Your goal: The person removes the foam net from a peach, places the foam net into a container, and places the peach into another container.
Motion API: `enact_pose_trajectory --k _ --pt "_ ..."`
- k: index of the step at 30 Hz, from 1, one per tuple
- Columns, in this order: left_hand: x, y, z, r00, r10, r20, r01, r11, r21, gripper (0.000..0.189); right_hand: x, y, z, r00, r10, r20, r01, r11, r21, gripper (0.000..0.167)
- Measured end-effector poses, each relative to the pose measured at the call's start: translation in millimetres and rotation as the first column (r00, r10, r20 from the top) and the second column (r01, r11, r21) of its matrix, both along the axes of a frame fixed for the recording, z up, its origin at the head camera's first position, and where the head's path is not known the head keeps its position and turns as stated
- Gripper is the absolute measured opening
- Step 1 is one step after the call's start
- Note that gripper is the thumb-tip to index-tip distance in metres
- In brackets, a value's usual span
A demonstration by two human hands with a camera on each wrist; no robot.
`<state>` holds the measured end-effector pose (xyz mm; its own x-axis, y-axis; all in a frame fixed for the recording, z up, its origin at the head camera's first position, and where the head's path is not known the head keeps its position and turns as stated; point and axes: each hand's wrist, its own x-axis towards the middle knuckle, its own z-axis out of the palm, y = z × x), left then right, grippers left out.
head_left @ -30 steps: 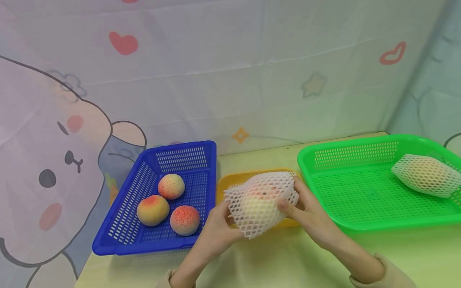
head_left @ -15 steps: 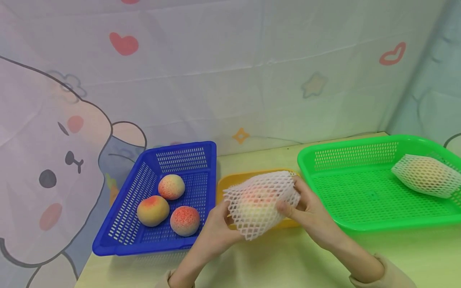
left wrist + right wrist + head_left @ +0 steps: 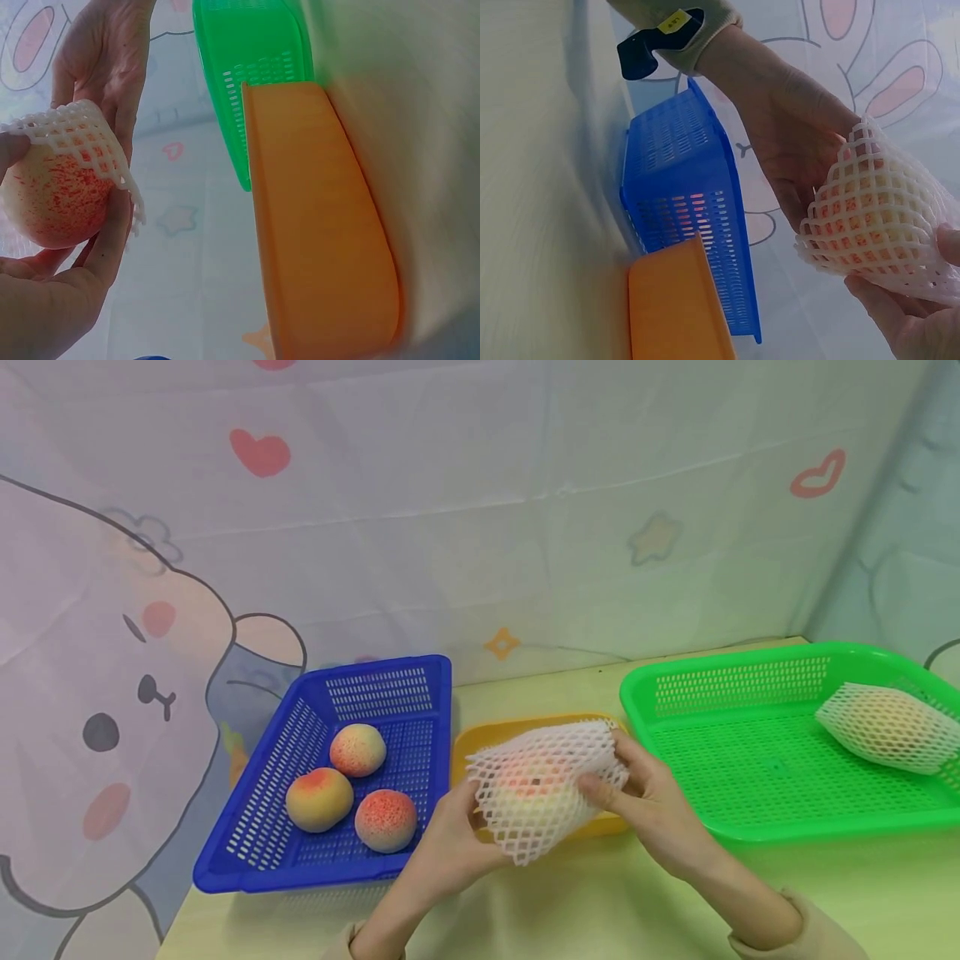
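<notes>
Both hands hold a peach (image 3: 60,199) partly covered by a white foam net sleeve (image 3: 547,793), raised over the orange tray (image 3: 480,735). The left hand (image 3: 457,839) cups the peach from the left and below, its fingers curled round it. On the other side the right hand (image 3: 648,802) pinches the net, thumb on the near face and fingers behind. In the left wrist view, red-speckled skin shows bare below the net's edge. The right wrist view has the net (image 3: 877,217) stretched over the fruit between the two hands.
At left stands a blue basket (image 3: 247,827) with a yellow-orange peach (image 3: 318,800) and two red-speckled peaches (image 3: 386,821). A green basket (image 3: 750,777) at right holds a netted fruit (image 3: 888,727). A printed cloth (image 3: 465,527) hangs behind the table (image 3: 570,910).
The peach has turned slightly inside the net, its red patch and dark stem spot shifting down and to the left. Both hands stay almost in place.
</notes>
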<state>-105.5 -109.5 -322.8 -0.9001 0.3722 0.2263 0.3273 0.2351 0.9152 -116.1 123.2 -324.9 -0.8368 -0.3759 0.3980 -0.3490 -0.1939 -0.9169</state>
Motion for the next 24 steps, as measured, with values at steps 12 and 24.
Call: enact_pose_trajectory --k 12,24 --pt "2.7 -1.7 1.5 0.995 0.064 -0.076 -0.066 0.997 -0.029 0.067 -1.2 1.7 1.3 1.0 -0.021 -0.017 0.021 1.0 -0.006 0.036" --pt "0.1 -4.1 3.1 0.993 0.041 -0.111 -0.04 0.999 0.013 0.068 -1.7 4.9 3.9 0.998 -0.053 -0.028 0.053 0.999 -0.01 0.032"
